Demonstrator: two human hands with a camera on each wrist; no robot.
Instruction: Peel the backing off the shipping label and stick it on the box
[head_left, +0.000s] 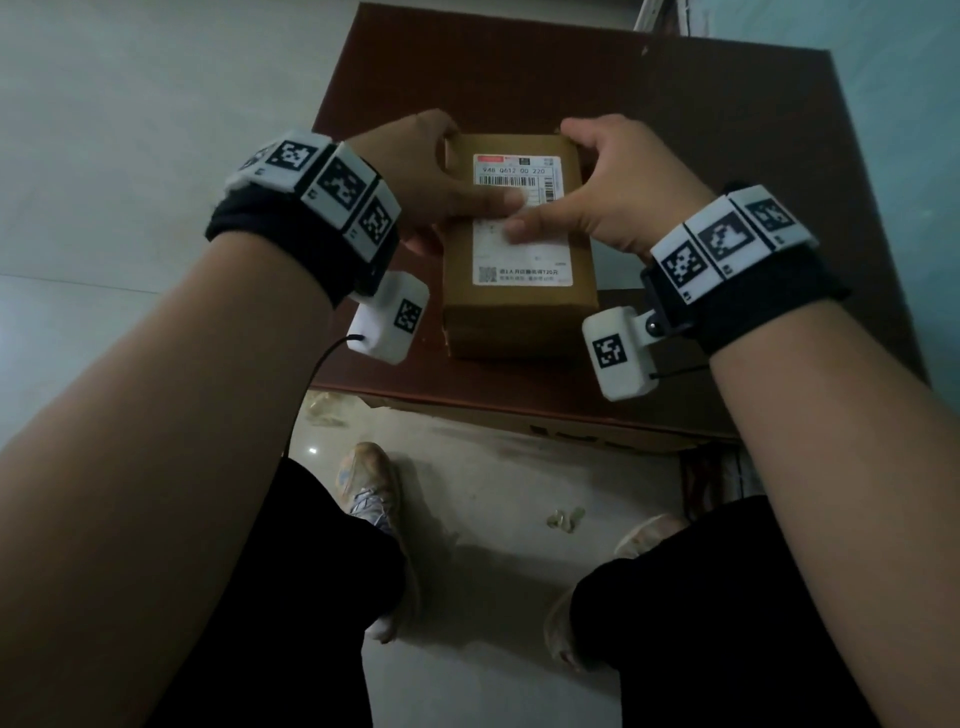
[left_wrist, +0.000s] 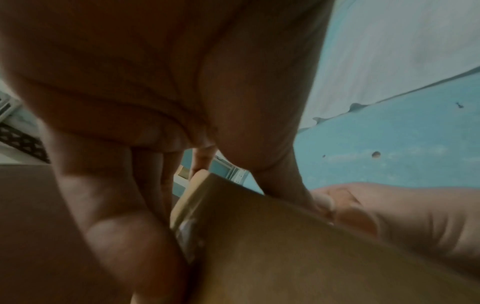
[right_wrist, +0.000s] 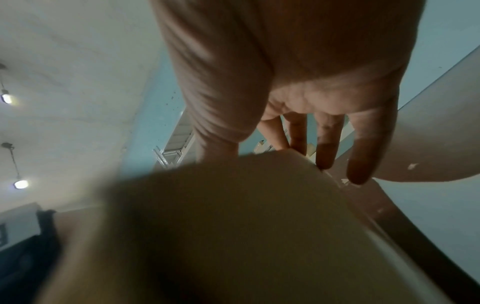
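Both forearms are reaching in, left hand (head_left: 431, 179) & right hand (head_left: 613, 192) gripping box (head_left: 519, 306) on counter (head_left: 753, 156), thumbs pressing label (head_left: 522, 218) flat on top; smoothing step, next probably rubbing edges down.

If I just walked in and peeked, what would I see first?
You would first see a brown cardboard box in the middle of a dark reddish table, with a white shipping label lying on its top. The left hand and right hand hold the box's sides while both thumbs press on the label. Bands of black-and-white square markers wrap both wrists.
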